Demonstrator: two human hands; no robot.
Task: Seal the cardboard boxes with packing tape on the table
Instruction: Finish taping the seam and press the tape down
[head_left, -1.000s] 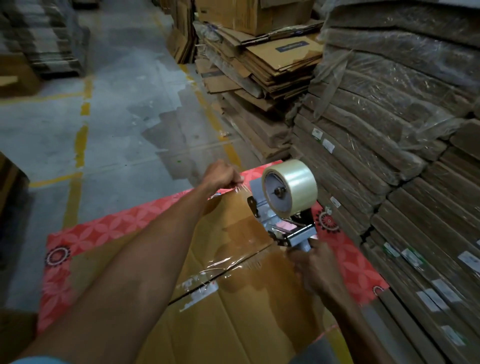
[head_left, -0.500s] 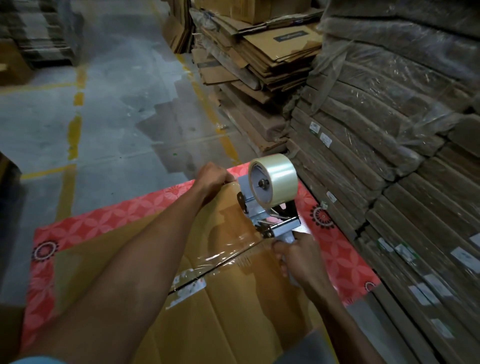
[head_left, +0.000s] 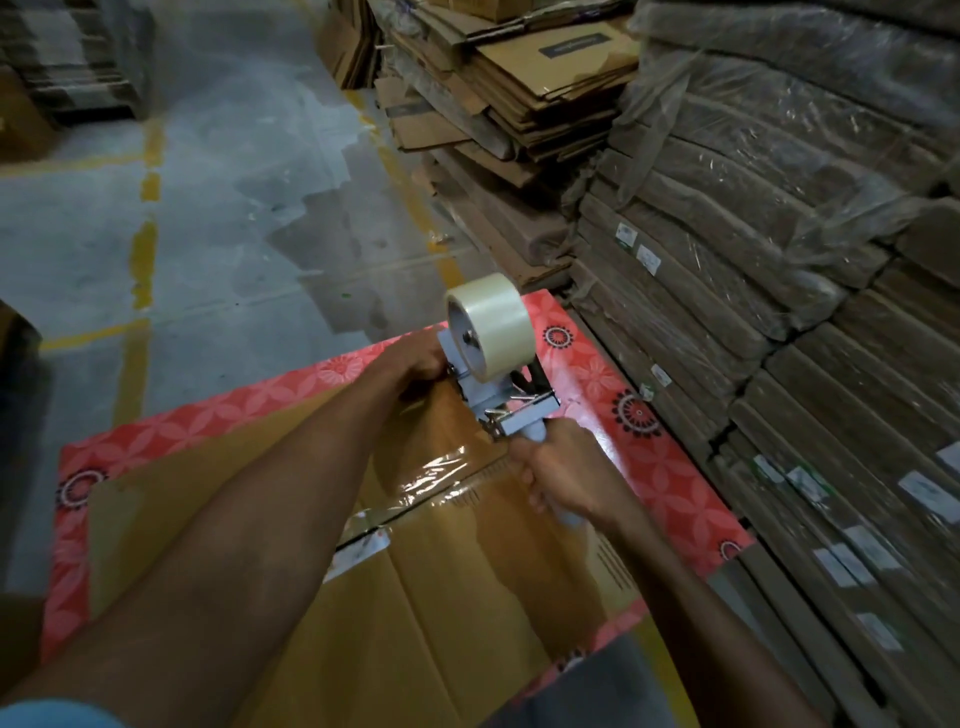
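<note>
Taping the top seam of a cardboard box (head_left: 441, 597) that lies on the red-patterned table (head_left: 649, 467).

The right hand (head_left: 561, 478) grips the tape dispenser (head_left: 498, 400) by its handle. The left hand (head_left: 415, 358) curls over the box's far edge, fingertips hidden. The box is probably light and stiff with springy flaps, best steadied at an edge. The clear tape (head_left: 436, 467) glares and its end is unclear.

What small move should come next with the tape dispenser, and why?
Probably draw the tape dispenser along the seam: the right hand grips its handle, the left hand holds the cardboard box at its far edge, and glossy tape covers only part of it.
</note>
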